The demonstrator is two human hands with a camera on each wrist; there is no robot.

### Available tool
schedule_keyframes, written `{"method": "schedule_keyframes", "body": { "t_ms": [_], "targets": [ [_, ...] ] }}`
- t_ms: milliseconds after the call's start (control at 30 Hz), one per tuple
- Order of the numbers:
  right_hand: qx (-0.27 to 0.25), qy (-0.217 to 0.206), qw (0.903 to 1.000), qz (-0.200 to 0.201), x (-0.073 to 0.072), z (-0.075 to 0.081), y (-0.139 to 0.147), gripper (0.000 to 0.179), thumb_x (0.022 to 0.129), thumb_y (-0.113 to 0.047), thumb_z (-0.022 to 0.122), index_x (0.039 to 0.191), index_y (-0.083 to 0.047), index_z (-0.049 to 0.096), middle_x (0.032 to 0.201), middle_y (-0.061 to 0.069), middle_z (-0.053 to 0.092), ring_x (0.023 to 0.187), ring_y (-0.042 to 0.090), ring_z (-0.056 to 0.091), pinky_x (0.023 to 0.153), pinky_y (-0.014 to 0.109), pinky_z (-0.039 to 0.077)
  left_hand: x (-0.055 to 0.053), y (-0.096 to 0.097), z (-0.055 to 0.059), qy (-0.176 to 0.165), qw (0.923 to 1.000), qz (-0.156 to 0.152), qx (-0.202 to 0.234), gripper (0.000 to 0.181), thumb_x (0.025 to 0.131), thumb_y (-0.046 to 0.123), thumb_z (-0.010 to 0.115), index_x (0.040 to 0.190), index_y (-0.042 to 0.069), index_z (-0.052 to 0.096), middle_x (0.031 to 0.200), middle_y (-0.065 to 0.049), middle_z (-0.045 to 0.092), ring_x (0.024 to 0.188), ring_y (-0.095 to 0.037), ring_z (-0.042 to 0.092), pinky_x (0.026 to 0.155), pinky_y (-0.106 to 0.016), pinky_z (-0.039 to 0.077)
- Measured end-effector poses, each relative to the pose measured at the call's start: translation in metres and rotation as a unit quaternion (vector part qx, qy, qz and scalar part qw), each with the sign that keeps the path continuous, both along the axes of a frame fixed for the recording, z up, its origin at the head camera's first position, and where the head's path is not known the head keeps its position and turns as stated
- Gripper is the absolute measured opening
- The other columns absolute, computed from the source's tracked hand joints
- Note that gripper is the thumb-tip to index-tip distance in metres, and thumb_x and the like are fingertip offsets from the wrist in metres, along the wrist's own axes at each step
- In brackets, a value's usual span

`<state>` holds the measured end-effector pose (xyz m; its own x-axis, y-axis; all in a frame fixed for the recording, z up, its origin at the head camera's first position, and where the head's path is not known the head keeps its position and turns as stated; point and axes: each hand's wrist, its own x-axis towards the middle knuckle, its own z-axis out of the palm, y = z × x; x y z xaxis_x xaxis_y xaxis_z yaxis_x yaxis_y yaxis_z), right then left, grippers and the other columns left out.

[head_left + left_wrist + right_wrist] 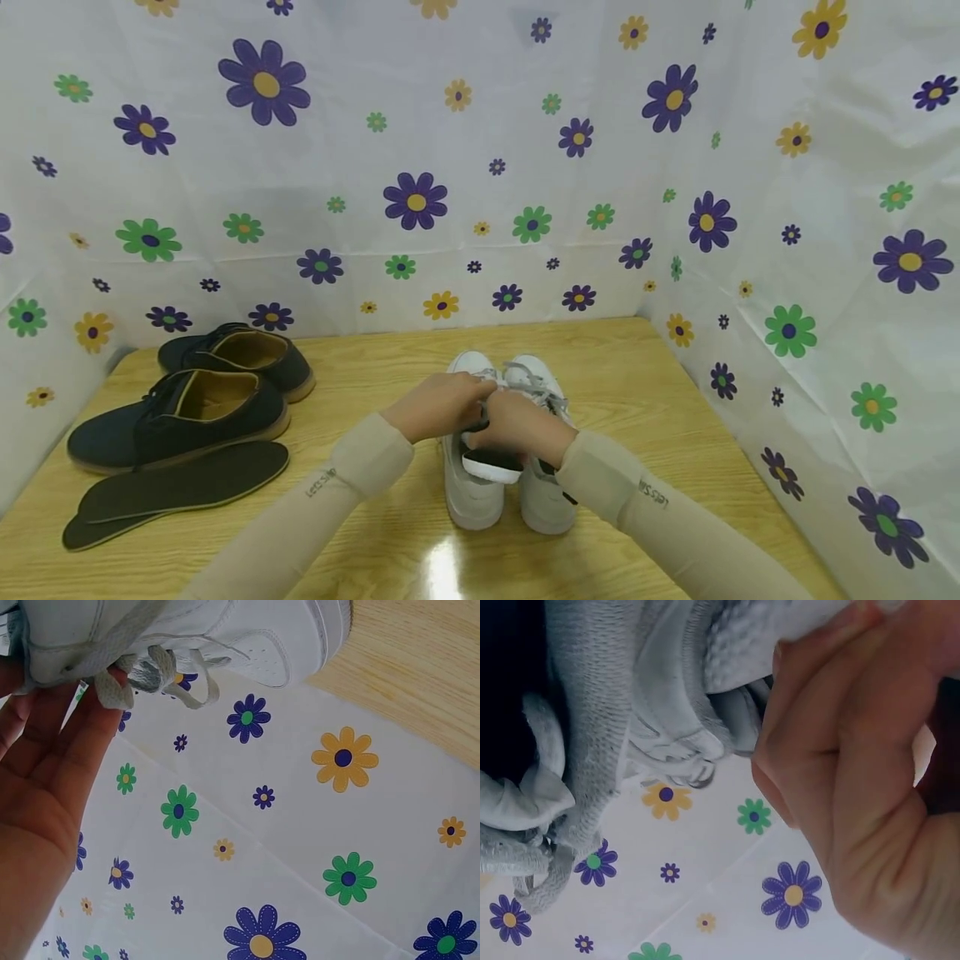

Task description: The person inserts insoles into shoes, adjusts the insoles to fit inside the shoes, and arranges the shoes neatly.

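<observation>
Two white sneakers (476, 505) stand side by side on the wooden table, toes away from me. My left hand (438, 406) holds the left sneaker around its tongue, by the grey laces (112, 688); the left wrist view shows its fingertips at the shoe's edge. My right hand (517, 425) pinches an insole (491, 465), black on top with a white underside, which sticks up at the heel from the left sneaker's opening. In the right wrist view its dimpled underside (742, 645) shows beside the curled fingers. The insole's front part is hidden inside the shoe.
At the left stand two dark navy lace-up shoes (172, 421) with tan linings. In front of them two dark insoles (183, 482) lie overlapped on the table (360, 533). A flower-printed sheet (337, 150) hangs behind and at both sides.
</observation>
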<state>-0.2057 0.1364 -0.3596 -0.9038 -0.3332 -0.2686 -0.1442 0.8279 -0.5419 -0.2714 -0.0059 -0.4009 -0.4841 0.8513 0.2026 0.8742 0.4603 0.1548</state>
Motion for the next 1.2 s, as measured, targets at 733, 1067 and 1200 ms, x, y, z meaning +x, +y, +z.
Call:
{"method": "schedule_keyframes", "body": {
  "t_ms": [733,1067,1200],
  "targets": [
    [0.175,0.061,0.9802,0.07,0.077,0.027,-0.006,0.076,0.085,-0.054,0.065,0.124,0.01,0.053,0.073,0.015,0.062,0.059,0.022,0.06,0.05,0.031,0.049,0.002,0.0,-0.003,0.032,0.9995,-0.006,-0.002,0.019,0.084,0.001,0.06,0.081,0.014,0.046,0.066,0.005,0.043,0.06,-0.012,0.038,0.054,-0.026,0.032],
    [0.027,0.146,0.9868,0.066,0.082,0.024,-0.002,0.029,0.085,-0.011,0.06,0.062,-0.012,0.042,0.051,-0.005,0.033,0.047,0.009,0.027,0.042,0.022,0.023,-0.001,0.0,-0.003,0.017,0.9998,0.001,0.005,0.022,0.084,0.001,0.059,0.078,0.015,0.044,0.066,0.006,0.041,0.059,-0.01,0.037,0.054,-0.024,0.03],
    [0.005,0.186,0.9813,0.051,0.083,0.018,-0.006,0.034,0.083,-0.005,0.056,0.058,-0.015,0.034,0.05,-0.006,0.026,0.05,0.009,0.021,0.044,0.02,0.02,-0.001,0.0,-0.002,0.011,0.9999,0.003,0.006,0.022,0.084,0.0,0.059,0.077,0.015,0.044,0.065,0.005,0.041,0.059,-0.01,0.037,0.054,-0.023,0.03]
  ]
}}
